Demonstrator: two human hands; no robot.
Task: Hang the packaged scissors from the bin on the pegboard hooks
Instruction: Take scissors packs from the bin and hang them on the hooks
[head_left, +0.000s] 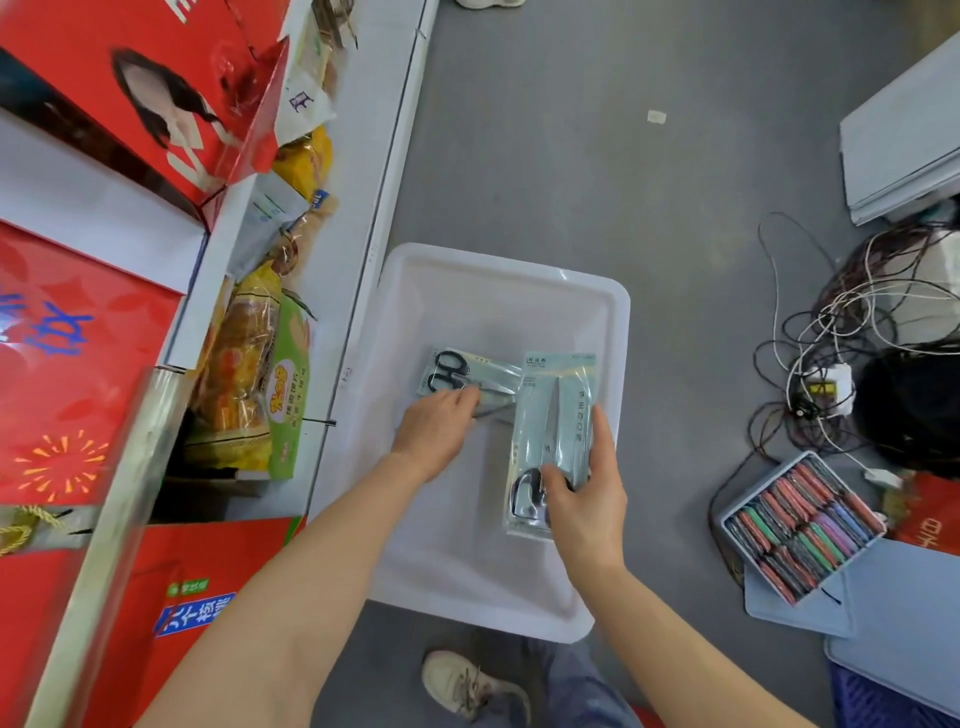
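Observation:
A white plastic bin (519, 275) sits on the grey floor below me. My right hand (587, 493) is shut on a pale blue pack of scissors (553, 415), held upright over the bin with the black handles at the bottom. My left hand (436, 426) reaches into the bin and pinches the lower edge of a second pack of black-handled scissors (467, 371) lying flat on the bin floor. No pegboard or hooks are in view.
Store shelves (363, 156) with snack bags and red gift boxes (78, 338) run along the left. A tangle of cables (852, 322) and a grey tray of coloured items (800, 525) lie on the floor at right. My shoe (467, 680) is near the bin's front edge.

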